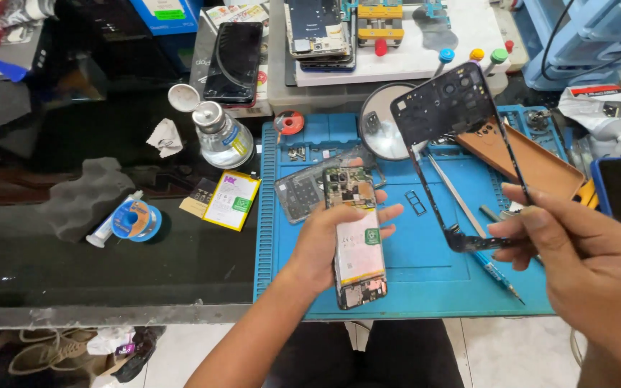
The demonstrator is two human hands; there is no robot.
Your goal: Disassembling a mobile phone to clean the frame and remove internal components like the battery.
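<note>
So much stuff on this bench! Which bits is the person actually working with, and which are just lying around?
In hand:
left hand holding the opened phone, battery and circuit board exposed
right hand holding the black phone frame

Lying about:
blue work mat
round mirror
clear phone cover
tweezers
glass liquid dispenser
solder spool
black phone

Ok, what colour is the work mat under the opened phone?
Blue: the work mat under the opened phone shows clearly in the head view.
</note>
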